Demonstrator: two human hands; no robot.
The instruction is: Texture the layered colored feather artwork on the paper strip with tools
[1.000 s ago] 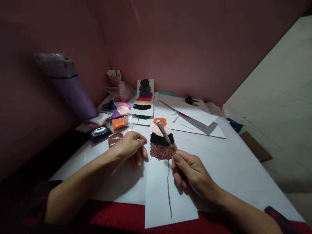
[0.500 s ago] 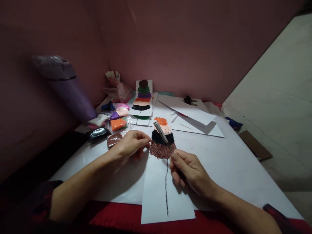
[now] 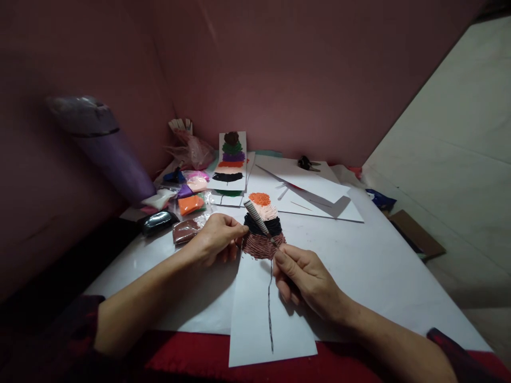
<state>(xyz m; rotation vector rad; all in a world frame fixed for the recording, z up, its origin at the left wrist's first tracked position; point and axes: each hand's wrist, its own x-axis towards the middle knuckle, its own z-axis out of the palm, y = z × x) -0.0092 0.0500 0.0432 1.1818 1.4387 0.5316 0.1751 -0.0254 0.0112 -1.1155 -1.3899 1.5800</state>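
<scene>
A white paper sheet (image 3: pixel 247 319) lies in front of me, hanging over the near table edge. On its upper half is a layered clay picture (image 3: pixel 263 244) with orange, peach, black and brown bands, above a dark drawn line. My left hand (image 3: pixel 219 236) is closed in a pinch at the sheet's left edge, beside the black and brown bands. In my right hand (image 3: pixel 301 274), thumb and fingers grip the thin end of a slim tool with a ridged, light handle (image 3: pixel 255 213). The handle slants up and left over the clay. What its gripped tip touches is hidden.
Bags of coloured clay (image 3: pixel 190 205) lie on the left, with a black pack (image 3: pixel 159 222) nearby. Behind stands a finished-looking clay card (image 3: pixel 228 183). Loose papers (image 3: pixel 311 181) and keys (image 3: pixel 307 163) are at the back. A purple roll (image 3: pixel 115 154) leans left.
The whole view has shifted slightly, so things appear a little further left. Both hands keep their grips, and the tool handle is still slanted over the clay bands.
</scene>
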